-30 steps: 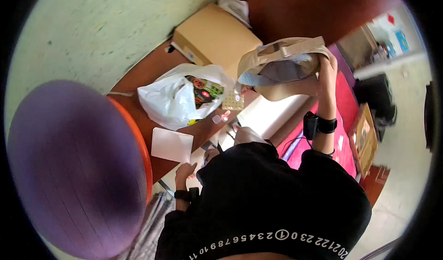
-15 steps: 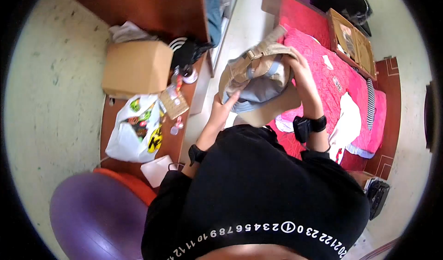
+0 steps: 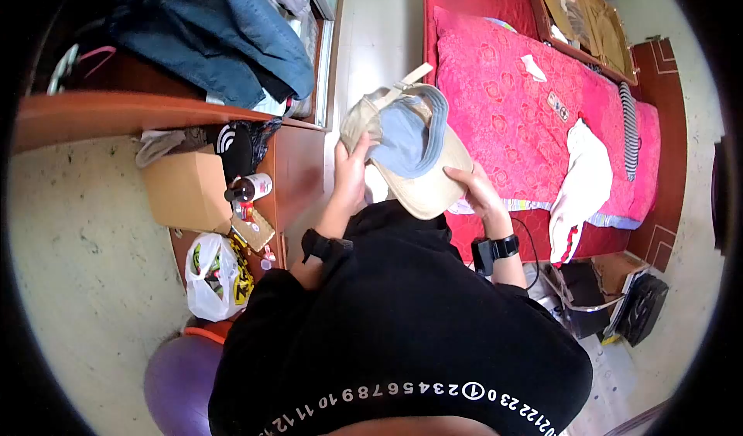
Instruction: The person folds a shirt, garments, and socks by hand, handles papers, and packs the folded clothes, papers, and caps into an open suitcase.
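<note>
Between my hands is a beige baseball cap [image 3: 433, 191], tilted so that its blue-grey lining faces up at me. Its strap sticks out at the far side. On the crown's left side, my left hand [image 3: 352, 174] is closed, with the thumb at the edge and the other fingers partly hidden. My right hand [image 3: 477, 191] pinches the right edge of the brim, thumb on top. Both wrists wear black bands, and a thin cable hangs by the right one.
To the right is a bed with a pink quilt [image 3: 495, 72], a white garment [image 3: 580, 181] and an open suitcase [image 3: 592, 22]. At left, a wooden shelf holds a cardboard box [image 3: 186, 192], a bottle [image 3: 251, 187] and a plastic bag [image 3: 213, 277]. Jeans [image 3: 224, 34] hang above; a purple ball [image 3: 182, 382] sits below.
My right hand has gone from the cap's far upper edge down to the brim. The cap has turned, with its brim now toward my lower right. The view has shifted, bringing the jeans into sight.
</note>
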A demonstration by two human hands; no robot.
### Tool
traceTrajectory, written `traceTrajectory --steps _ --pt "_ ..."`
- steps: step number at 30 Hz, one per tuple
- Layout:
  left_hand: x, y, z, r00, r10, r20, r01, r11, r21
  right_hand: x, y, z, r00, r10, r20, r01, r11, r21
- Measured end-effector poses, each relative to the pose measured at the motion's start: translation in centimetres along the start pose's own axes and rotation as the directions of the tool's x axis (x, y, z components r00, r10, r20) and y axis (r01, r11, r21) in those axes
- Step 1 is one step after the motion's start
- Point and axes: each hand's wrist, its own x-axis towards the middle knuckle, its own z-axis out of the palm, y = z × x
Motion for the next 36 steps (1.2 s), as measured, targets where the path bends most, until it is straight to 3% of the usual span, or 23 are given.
traceTrajectory --steps 1,4,6,9,10,11,13,14,17,18,19,21,23,25,26,29,30,31,33,35,36 --pt "1.1 0.7 0.3 0.999 0.027 0.032 -0.027 1.0 -0.015 0.8 -0.4 0.3 0.999 -0.032 -0.011 0.032 0.999 0.0" --pt "6.7 1.5 -0.6 0.979 0.189 0.074 -0.201 0.95 0.239 3.7 -3.3 0.5 0.969 -0.228 -0.092 0.206 0.958 -0.2" --pt "10.7 1.8 -0.5 0.944 0.295 0.148 -0.327 0.902 0.281 5.5 -5.2 1.2 0.914 -0.388 -0.118 0.326 0.876 -0.354" --pt "17.2 1.8 -0.4 0.864 0.479 0.153 -0.482 0.704 0.521 6.0 -8.4 2.7 0.877 -0.471 -0.092 0.321 0.718 -0.618" --pt "17.6 4.5 1.6 0.852 0.476 0.22 -0.499 0.607 0.619 6.5 -8.5 3.0 0.841 -0.535 -0.083 0.383 0.696 -0.608" --pt "18.9 5.5 2.4 0.826 0.494 0.273 -0.548 0.588 0.594 6.4 -9.3 3.4 0.865 -0.491 -0.101 0.304 0.675 -0.672" --pt "21.5 7.5 3.4 0.805 0.444 0.395 -0.593 0.566 0.573 5.8 -12.2 5.2 0.91 -0.404 -0.09 0.142 0.508 -0.85" --pt "23.8 7.8 3.5 0.784 0.415 0.462 -0.621 0.56 0.549 5.9 -13.4 6.3 0.893 -0.437 -0.103 0.099 0.416 -0.904" --pt "25.4 9.9 6.4 0.764 0.335 0.552 -0.627 0.589 0.51 7.7 -14.1 6.9 0.788 -0.526 -0.32 -0.052 0.461 -0.886" --pt "25.0 10.6 8.0 0.736 0.381 0.559 -0.641 0.657 0.396 8.2 -14.7 7.6 0.726 -0.55 -0.413 -0.094 0.516 -0.852" --pt "25.0 10.9 9.1 0.659 0.421 0.623 -0.733 0.545 0.407 9.2 -14.9 7.2 0.67 -0.615 -0.415 -0.01 0.552 -0.834" --pt "23.6 11.1 11.7 0.632 0.305 0.712 -0.687 0.645 0.335 11.8 -14.4 5.7 0.542 -0.689 -0.481 0.093 0.618 -0.78" --pt "22.8 10.1 13.2 0.568 0.138 0.811 -0.658 0.668 0.348 13.4 -15.4 5.8 0.422 -0.757 -0.499 0.128 0.594 -0.794" --pt "23.1 9.3 14.8 0.44 0.267 0.858 -0.808 0.534 0.249 15.1 -16.9 6.8 0.356 -0.807 -0.471 0.146 0.546 -0.825" --pt "24.0 8.7 15.1 0.458 0.228 0.859 -0.771 0.582 0.257 15.6 -18.2 8.0 0.354 -0.826 -0.439 0.146 0.512 -0.847" --pt "28.0 8.8 16.4 0.479 0.343 0.808 -0.757 0.627 0.183 18.6 -19.4 9.6 0.394 -0.862 -0.319 0.171 0.41 -0.896" --pt "29.2 9.4 16.9 0.553 0.259 0.792 -0.523 0.848 0.088 19.9 -19.7 9.4 0.411 -0.872 -0.264 0.183 0.362 -0.914" --pt "30.1 10.5 17.0 0.596 0.136 0.792 -0.316 0.946 0.076 21.2 -19.8 9.2 0.427 -0.88 -0.207 0.201 0.315 -0.928" --pt "32.8 11.1 17.0 0.644 -0.061 0.763 0.018 0.998 0.065 23.6 -20.8 9.0 0.498 -0.854 -0.149 0.191 0.276 -0.942" --pt "35.2 12.8 17.8 0.633 -0.203 0.747 0.365 0.929 -0.056 26.2 -21.6 7.5 0.511 -0.854 -0.093 0.204 0.225 -0.953" --pt "36.3 13.9 18.8 0.659 -0.219 0.719 0.421 0.9 -0.112 27.3 -22.7 6.6 0.505 -0.863 -0.036 0.21 0.163 -0.964"
